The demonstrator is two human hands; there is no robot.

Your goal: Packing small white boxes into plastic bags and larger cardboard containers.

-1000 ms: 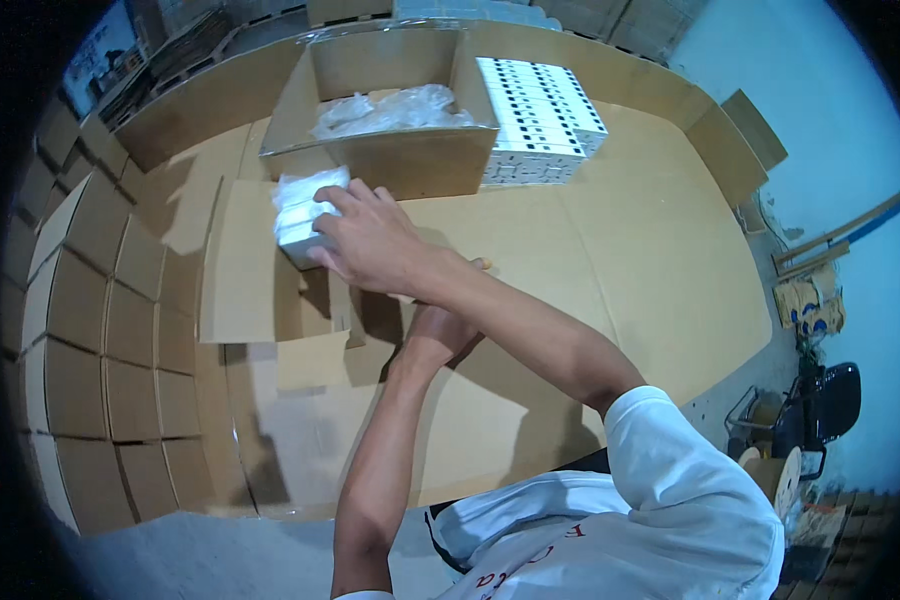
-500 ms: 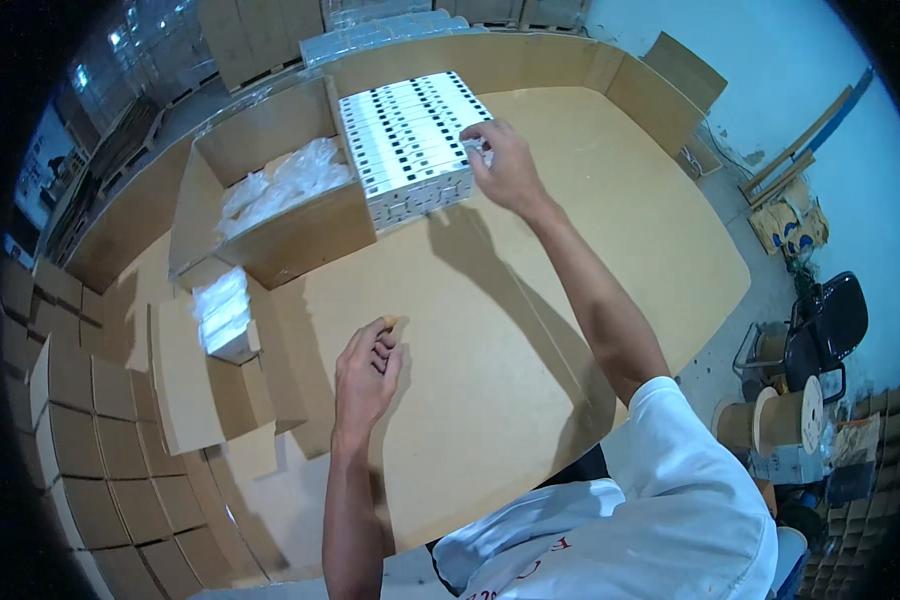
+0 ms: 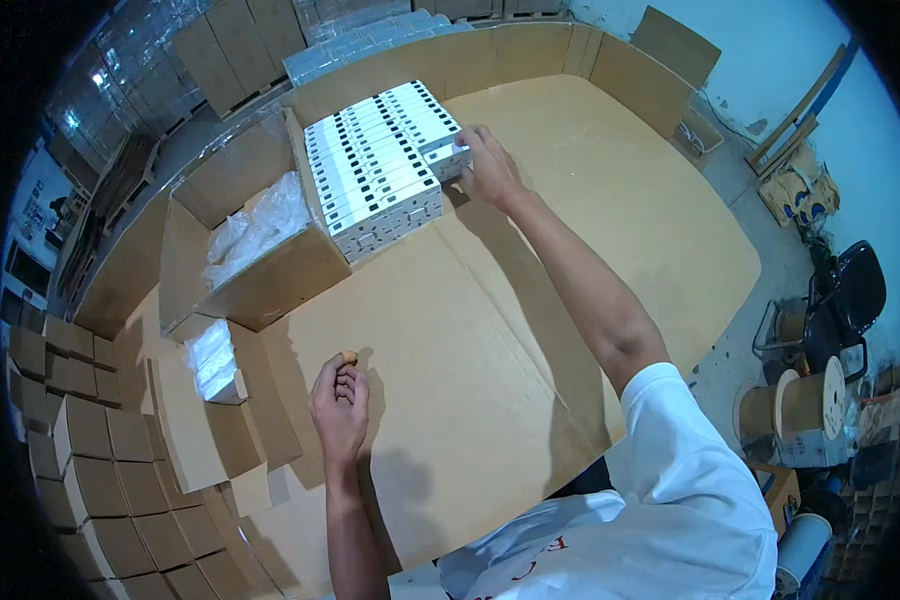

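Where my right hand (image 3: 487, 165) reaches across the cardboard-covered table (image 3: 590, 230), its fingers close on one white box (image 3: 448, 155) at the near right corner of the stack of white boxes (image 3: 375, 165); the box is still in its row, touching its neighbours. Half a second ago this hand was only arriving over the stack; now it has settled on the corner box, so I judge the pick to be under way, not done. My left hand (image 3: 340, 400) hangs over the bare cardboard, well apart from the stack, fingers curled loosely together, empty as far as I can tell. A second ago both hands were at the small open carton (image 3: 205, 400) at left, pressing in a white plastic-wrapped item (image 3: 213, 355); that item now lies in the carton untouched. Beside the stack stands a larger open carton (image 3: 260, 280) holding clear plastic bags (image 3: 255, 220). Folded small cartons (image 3: 80, 450) line the left edge.
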